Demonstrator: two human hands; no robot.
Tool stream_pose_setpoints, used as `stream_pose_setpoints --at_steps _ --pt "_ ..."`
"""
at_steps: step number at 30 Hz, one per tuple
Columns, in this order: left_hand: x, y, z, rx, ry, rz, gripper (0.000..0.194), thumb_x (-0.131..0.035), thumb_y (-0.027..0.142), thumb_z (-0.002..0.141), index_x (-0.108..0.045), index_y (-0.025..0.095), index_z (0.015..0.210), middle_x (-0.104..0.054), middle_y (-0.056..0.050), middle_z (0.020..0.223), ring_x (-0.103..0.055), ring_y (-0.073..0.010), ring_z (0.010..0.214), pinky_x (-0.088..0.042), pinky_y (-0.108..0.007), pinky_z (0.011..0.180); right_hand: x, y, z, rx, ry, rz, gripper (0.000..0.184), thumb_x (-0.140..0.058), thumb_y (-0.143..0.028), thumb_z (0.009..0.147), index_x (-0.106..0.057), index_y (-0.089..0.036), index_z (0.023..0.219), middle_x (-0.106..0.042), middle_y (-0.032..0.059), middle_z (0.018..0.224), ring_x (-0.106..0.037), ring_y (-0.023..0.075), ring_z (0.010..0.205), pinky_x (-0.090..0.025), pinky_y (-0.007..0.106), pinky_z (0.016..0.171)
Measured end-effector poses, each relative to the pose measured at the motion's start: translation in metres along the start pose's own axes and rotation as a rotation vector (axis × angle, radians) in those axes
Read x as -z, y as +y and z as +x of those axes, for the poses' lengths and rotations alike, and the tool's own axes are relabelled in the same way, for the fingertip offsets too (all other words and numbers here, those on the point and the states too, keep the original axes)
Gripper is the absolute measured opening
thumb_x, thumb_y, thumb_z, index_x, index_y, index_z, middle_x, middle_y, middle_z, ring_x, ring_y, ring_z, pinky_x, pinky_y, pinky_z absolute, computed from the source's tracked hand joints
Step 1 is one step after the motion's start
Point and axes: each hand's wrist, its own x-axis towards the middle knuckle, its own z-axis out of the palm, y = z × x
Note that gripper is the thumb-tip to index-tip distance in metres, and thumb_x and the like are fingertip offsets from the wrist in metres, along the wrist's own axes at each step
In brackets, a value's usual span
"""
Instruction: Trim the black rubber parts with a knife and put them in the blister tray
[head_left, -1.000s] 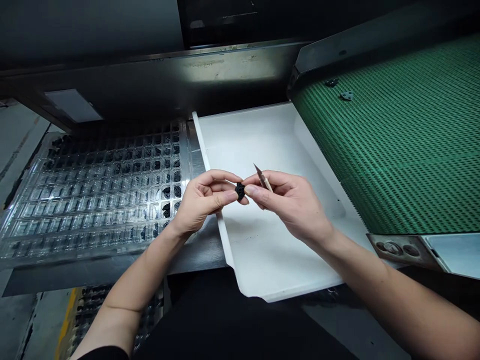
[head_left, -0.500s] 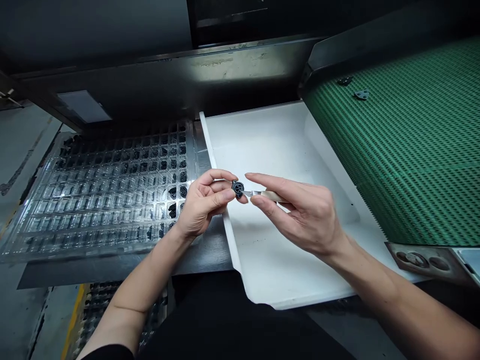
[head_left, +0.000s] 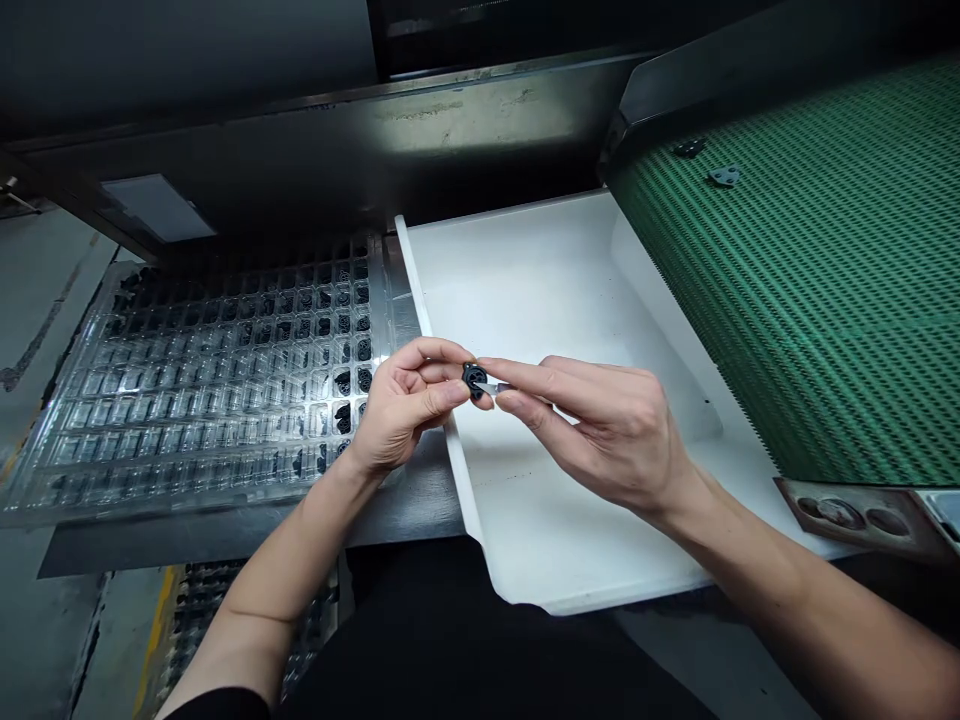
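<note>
My left hand (head_left: pixel 401 405) pinches a small black round part (head_left: pixel 473 378) between thumb and fingertips, over the left rim of a white tray (head_left: pixel 525 290). My right hand (head_left: pixel 607 425) grips a thin knife (head_left: pixel 491 387) whose metal tip touches the black part. Most of the knife's handle is hidden under my fingers. To the left lies a clear plastic blister tray (head_left: pixel 187 400) with many small pockets, several of them holding black parts.
A green ribbed conveyor belt (head_left: pixel 810 260) slopes down on the right, with two small parts (head_left: pixel 709 165) lying near its top. A dark metal machine housing (head_left: pixel 300 150) spans the back. A brown strip with round shapes (head_left: pixel 855 515) sits at the lower right.
My right hand turned the knife from pointing up and away to pointing left, bringing its tip onto the black part. The left hand kept holding the part in nearly the same place.
</note>
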Motion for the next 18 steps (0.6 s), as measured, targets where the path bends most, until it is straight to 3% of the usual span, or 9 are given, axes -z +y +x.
stream_pose_setpoints --at_steps 6,11,13,16,18 --pt "0.0042 -0.0003 -0.0013 0.014 -0.009 0.038 0.029 -0.097 0.035 0.094 -0.082 0.020 0.115 -0.082 -0.009 0.085 -0.054 -0.0061 0.051 -0.030 -0.013 0.045 0.0021 0.0013 -0.0006 -0.022 -0.001 -0.020 0.027 -0.072 -0.014 0.117 -0.080 -0.010 0.142 -0.071 0.0003 0.087 -0.056 0.0112 0.069 -0.044 0.032 0.064" --pt "0.0041 -0.0015 -0.0009 -0.004 -0.031 0.020 0.026 -0.094 0.034 0.098 -0.080 0.021 0.115 -0.084 -0.011 0.088 -0.044 -0.0033 0.047 -0.028 -0.014 0.046 0.0045 -0.0005 0.0009 -0.045 0.065 -0.061 0.028 -0.077 -0.014 0.115 -0.080 -0.009 0.142 -0.081 0.0046 0.104 -0.059 0.0104 0.070 -0.048 0.031 0.068" --pt "0.0033 -0.0014 0.0001 0.000 -0.023 0.011 0.028 -0.095 0.034 0.096 -0.080 0.019 0.115 -0.083 -0.010 0.086 -0.047 -0.0036 0.047 -0.027 -0.013 0.045 0.0032 -0.0018 0.0014 -0.026 0.049 -0.043 0.028 -0.077 -0.015 0.115 -0.078 -0.008 0.143 -0.082 0.0053 0.106 -0.058 0.0104 0.068 -0.049 0.031 0.068" --pt "0.0027 -0.0010 0.0007 0.016 0.016 0.019 0.035 -0.100 0.036 0.091 -0.081 0.018 0.115 -0.081 -0.009 0.082 -0.066 -0.0105 0.057 -0.030 -0.013 0.045 0.0005 -0.0030 0.0009 -0.001 0.015 -0.024 0.030 -0.076 -0.016 0.116 -0.077 -0.008 0.145 -0.082 0.0054 0.106 -0.063 0.0119 0.071 -0.051 0.032 0.069" --pt "0.0030 -0.0007 0.0003 0.026 0.032 0.025 0.037 -0.101 0.037 0.090 -0.082 0.018 0.115 -0.080 -0.009 0.081 -0.070 -0.0131 0.062 -0.030 -0.013 0.046 0.0000 -0.0028 0.0000 -0.004 0.001 -0.023 0.030 -0.075 -0.015 0.116 -0.077 -0.009 0.145 -0.082 0.0052 0.104 -0.065 0.0127 0.073 -0.051 0.032 0.069"
